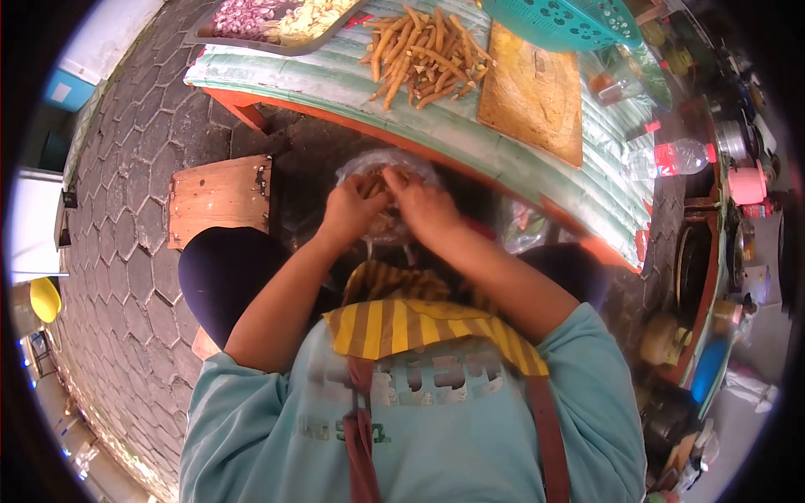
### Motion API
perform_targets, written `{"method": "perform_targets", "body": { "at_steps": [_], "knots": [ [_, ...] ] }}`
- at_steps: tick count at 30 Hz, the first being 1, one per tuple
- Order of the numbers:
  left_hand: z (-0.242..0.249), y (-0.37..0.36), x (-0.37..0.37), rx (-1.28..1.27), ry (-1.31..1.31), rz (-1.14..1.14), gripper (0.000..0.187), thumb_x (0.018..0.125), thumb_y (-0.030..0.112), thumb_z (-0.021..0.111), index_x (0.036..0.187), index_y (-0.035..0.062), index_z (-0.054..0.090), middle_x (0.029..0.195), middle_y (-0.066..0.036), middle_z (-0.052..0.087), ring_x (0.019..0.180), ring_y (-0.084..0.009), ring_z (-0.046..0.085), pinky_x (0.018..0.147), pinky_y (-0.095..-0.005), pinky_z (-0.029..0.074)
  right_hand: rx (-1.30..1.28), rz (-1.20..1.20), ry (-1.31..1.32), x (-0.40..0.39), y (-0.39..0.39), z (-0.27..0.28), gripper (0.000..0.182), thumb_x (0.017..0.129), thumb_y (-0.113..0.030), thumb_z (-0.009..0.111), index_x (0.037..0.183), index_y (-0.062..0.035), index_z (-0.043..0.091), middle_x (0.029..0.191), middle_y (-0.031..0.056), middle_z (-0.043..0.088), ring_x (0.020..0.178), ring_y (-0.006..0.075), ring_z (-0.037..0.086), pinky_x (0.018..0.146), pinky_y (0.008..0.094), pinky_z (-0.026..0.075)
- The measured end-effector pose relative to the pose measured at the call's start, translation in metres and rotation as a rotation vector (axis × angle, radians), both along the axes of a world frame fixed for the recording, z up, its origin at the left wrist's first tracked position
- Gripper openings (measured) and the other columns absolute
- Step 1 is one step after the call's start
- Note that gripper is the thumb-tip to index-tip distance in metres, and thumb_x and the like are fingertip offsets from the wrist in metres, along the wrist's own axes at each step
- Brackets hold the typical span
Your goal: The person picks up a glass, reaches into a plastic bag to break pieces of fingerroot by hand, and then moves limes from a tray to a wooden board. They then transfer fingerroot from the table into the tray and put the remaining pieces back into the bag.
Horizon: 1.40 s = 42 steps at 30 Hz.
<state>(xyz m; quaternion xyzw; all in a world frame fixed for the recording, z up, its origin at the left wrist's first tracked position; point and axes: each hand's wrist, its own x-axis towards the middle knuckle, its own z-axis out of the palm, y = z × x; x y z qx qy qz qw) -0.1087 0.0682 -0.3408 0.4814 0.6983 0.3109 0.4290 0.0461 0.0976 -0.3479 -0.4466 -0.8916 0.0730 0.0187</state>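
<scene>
My left hand (356,206) is closed, fingers curled, over an open clear plastic bag (406,159) below the table edge. Close against it, my right hand (421,206) is also closed, its thumb and fingertips meeting the left fingers. What the fingers pinch is too small and blurred to name. Brownish pieces (386,225) show in the bag under my hands. On the table above lies a heap of finger-shaped brown roots (428,54), some with cut ends.
The low table (369,109) has a worn wooden board (537,92), a teal perforated basket (570,21) and a tray (293,42) of chopped shallots and pale slices. A plastic bottle (671,158) lies at its right. A wooden stool (220,201) stands left on the paving.
</scene>
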Motion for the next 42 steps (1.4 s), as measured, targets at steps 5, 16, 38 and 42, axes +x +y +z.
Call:
{"method": "perform_targets", "body": {
  "at_steps": [5, 16, 38, 42],
  "knots": [
    [-0.022, -0.001, -0.005, -0.051, -0.027, -0.029, 0.036, 0.074, 0.022, 0.069, 0.095, -0.0054, 0.059, 0.076, -0.009, 0.062, 0.064, -0.0139, 0.056, 0.059, -0.029, 0.045, 0.014, -0.037, -0.031, -0.007, 0.002, -0.009, 0.034, 0.085, -0.013, 0.05, 0.119, -0.0104, 0.042, 0.088, 0.0198, 0.058, 0.076, 0.0334, 0.066, 0.064, 0.0401, 0.054],
    [0.019, 0.003, -0.011, -0.308, -0.642, 0.119, 0.025, 0.086, 0.027, 0.053, 0.08, 0.0033, 0.056, 0.062, -0.002, 0.049, 0.048, -0.0132, 0.046, 0.042, -0.0282, 0.037, -0.202, -0.06, 0.139, 0.001, 0.013, -0.008, 0.05, 0.084, -0.008, 0.049, 0.132, -0.0072, 0.033, 0.089, 0.0204, 0.064, 0.082, 0.0356, 0.065, 0.069, 0.0452, 0.052],
    [0.016, -0.003, -0.005, -0.658, -0.795, -0.033, 0.027, 0.088, 0.037, 0.043, 0.091, 0.0124, 0.056, 0.062, 0.004, 0.043, 0.046, -0.0077, 0.038, 0.036, -0.0238, 0.03, -0.319, -0.117, 0.291, 0.002, 0.015, -0.014, 0.021, 0.085, -0.006, 0.043, 0.106, -0.0035, 0.042, 0.09, 0.0245, 0.063, 0.088, 0.0389, 0.062, 0.074, 0.048, 0.048],
    [0.02, -0.002, 0.002, -0.592, -0.768, 0.036, 0.031, 0.088, 0.036, 0.041, 0.096, 0.0111, 0.058, 0.063, 0.004, 0.044, 0.048, -0.0096, 0.04, 0.038, -0.0269, 0.033, -0.41, -0.185, 0.218, 0.008, 0.022, -0.003, 0.029, 0.083, -0.004, 0.045, 0.112, -0.0031, 0.04, 0.091, 0.0255, 0.062, 0.088, 0.0406, 0.061, 0.075, 0.0482, 0.047]
  ]
}}
